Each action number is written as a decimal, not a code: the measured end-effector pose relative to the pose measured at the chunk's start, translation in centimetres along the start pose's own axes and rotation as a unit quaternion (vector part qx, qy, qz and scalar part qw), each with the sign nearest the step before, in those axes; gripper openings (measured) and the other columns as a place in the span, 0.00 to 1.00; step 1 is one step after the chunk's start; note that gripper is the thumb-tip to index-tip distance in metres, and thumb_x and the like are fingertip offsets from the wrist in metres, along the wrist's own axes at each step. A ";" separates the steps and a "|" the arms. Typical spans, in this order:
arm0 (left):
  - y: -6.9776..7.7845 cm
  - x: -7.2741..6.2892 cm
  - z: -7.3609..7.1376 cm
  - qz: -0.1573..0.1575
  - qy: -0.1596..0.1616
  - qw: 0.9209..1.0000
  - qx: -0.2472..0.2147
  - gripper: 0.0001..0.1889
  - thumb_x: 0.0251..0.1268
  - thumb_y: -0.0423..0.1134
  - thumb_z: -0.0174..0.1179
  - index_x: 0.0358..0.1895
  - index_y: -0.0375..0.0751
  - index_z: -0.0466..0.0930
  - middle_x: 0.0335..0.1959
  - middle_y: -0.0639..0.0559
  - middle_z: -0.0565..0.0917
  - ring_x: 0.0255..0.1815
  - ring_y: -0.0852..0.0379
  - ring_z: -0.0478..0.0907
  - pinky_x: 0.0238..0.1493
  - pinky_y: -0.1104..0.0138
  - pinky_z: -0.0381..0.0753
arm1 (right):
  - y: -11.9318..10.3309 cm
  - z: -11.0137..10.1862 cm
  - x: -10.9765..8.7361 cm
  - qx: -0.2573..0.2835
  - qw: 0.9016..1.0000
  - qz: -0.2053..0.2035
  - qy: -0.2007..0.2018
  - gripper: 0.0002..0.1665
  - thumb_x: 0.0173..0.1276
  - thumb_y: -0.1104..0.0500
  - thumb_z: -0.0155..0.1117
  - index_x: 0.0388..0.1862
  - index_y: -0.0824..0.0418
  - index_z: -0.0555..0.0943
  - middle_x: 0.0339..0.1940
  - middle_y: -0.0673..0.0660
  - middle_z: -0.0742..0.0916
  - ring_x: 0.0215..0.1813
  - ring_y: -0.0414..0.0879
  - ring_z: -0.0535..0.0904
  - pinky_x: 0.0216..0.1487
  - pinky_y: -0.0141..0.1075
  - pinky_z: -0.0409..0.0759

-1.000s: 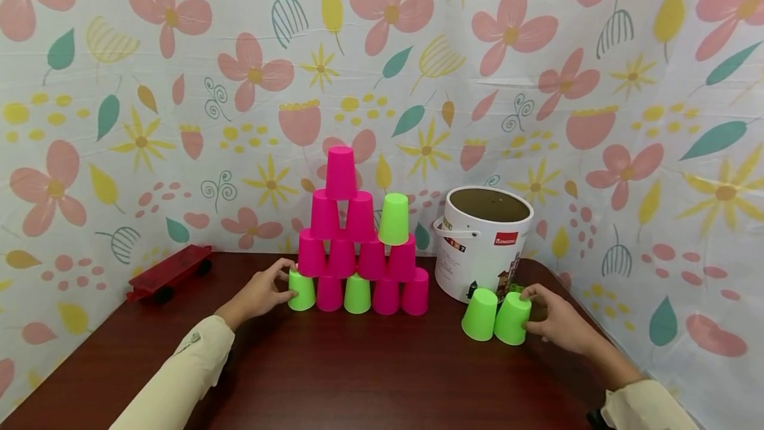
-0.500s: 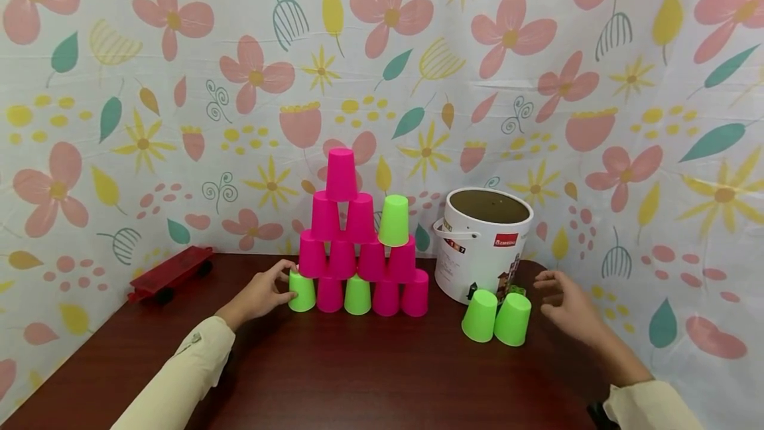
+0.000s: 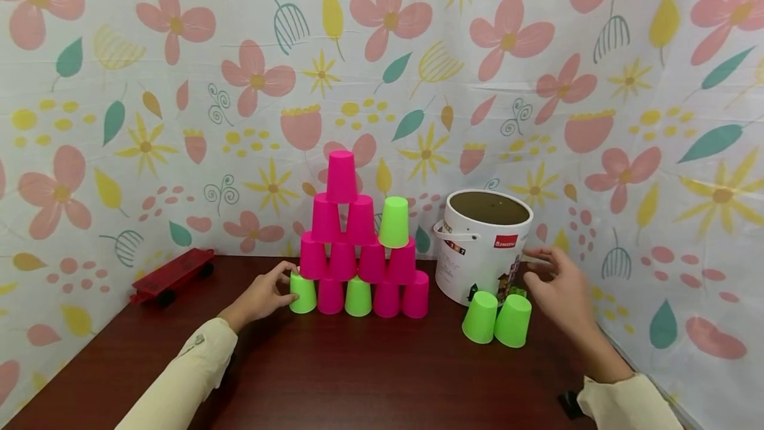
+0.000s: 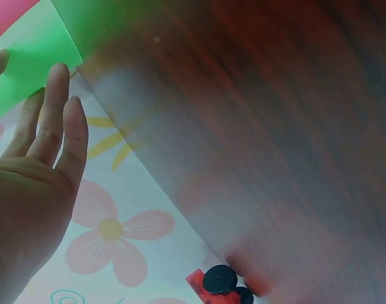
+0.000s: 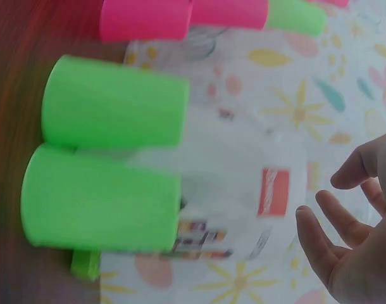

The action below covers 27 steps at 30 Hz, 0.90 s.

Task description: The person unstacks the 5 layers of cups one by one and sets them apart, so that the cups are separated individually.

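Observation:
In the head view my left hand [image 3: 259,294] holds the green cup [image 3: 303,294] at the left end of a stack of upside-down cups, thumb and fingers on either side of it. A second green cup [image 3: 358,297] stands in the same bottom row among pink ones. Higher up are several pink cups [image 3: 342,261] and one green cup [image 3: 394,222] at the right; a pink cup [image 3: 341,178] tops the stack. My right hand [image 3: 558,284] hovers beside the white bucket [image 3: 456,267], holding nothing. Just below it, two green cups [image 5: 114,101] stand side by side, upside down.
A red toy skateboard [image 3: 173,274] lies at the table's left back edge. Behind the two green cups is a small green block [image 5: 85,265], close to the bucket. Flower-patterned cloth [image 3: 507,118] rises behind and beside the dark wooden table [image 3: 358,377].
My right hand has let go of the rightmost green cup, drawn away to the right, then risen beside the bucket. My left hand stays on its cup.

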<state>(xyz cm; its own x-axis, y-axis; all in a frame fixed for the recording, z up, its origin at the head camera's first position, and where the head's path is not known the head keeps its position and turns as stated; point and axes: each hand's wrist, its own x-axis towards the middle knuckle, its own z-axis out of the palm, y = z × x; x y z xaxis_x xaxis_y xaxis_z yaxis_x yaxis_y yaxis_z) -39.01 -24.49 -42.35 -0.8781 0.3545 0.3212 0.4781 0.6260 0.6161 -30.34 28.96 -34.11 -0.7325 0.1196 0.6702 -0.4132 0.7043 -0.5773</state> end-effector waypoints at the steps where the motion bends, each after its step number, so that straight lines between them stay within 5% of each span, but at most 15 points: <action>1: 0.0 0.0 0.0 0.001 0.001 1.000 -0.001 0.23 0.62 0.32 0.69 0.55 0.48 0.67 0.47 0.38 0.84 0.21 0.49 0.80 0.27 0.65 0.78 | -0.5 0.2 0.0 0.007 1.000 -0.003 0.007 0.18 0.61 0.71 0.60 0.51 0.63 0.78 0.50 0.57 0.87 0.41 0.28 0.81 0.39 0.21 0.75; 3: 0.0 0.0 0.0 0.001 0.002 1.000 0.000 0.23 0.62 0.32 0.69 0.55 0.48 0.67 0.47 0.37 0.84 0.21 0.49 0.80 0.27 0.65 0.78 | -1.4 0.7 0.0 0.026 0.999 -0.017 0.010 0.20 0.60 0.72 0.61 0.52 0.62 0.79 0.48 0.57 0.87 0.39 0.27 0.80 0.36 0.21 0.75; 12: -0.3 -0.3 0.3 -0.006 0.002 1.000 -0.002 0.23 0.62 0.32 0.69 0.54 0.49 0.67 0.45 0.39 0.85 0.18 0.50 0.78 0.26 0.66 0.77 | -4.3 3.6 0.1 0.095 0.993 -0.054 -0.042 0.30 0.64 0.69 0.67 0.65 0.58 0.74 0.57 0.60 0.85 0.48 0.52 0.83 0.28 0.31 0.80; 19: -0.3 -0.3 0.5 -0.003 0.002 1.000 -0.003 0.24 0.62 0.32 0.69 0.55 0.49 0.67 0.44 0.40 0.85 0.17 0.53 0.77 0.26 0.67 0.77 | -6.0 6.3 0.7 0.112 0.989 -0.080 -0.057 0.27 0.63 0.65 0.71 0.61 0.61 0.76 0.56 0.59 0.85 0.47 0.58 0.85 0.39 0.41 0.84; 27: 0.1 -0.2 0.1 -0.006 0.005 1.000 -0.003 0.23 0.62 0.32 0.69 0.55 0.49 0.67 0.44 0.41 0.85 0.17 0.54 0.76 0.26 0.66 0.76 | -8.8 8.7 2.3 0.163 0.979 -0.116 -0.023 0.23 0.63 0.62 0.73 0.57 0.59 0.80 0.52 0.56 0.86 0.49 0.54 0.84 0.36 0.24 0.80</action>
<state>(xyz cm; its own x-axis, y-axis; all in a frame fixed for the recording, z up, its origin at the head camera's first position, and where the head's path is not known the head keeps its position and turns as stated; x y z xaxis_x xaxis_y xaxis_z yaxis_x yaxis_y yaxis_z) -38.80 -24.41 -42.36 -0.8835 0.3405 0.3216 0.4682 0.6255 0.6241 -33.08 16.97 -31.58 -0.6183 -0.0542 0.7840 -0.7172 0.4468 -0.5347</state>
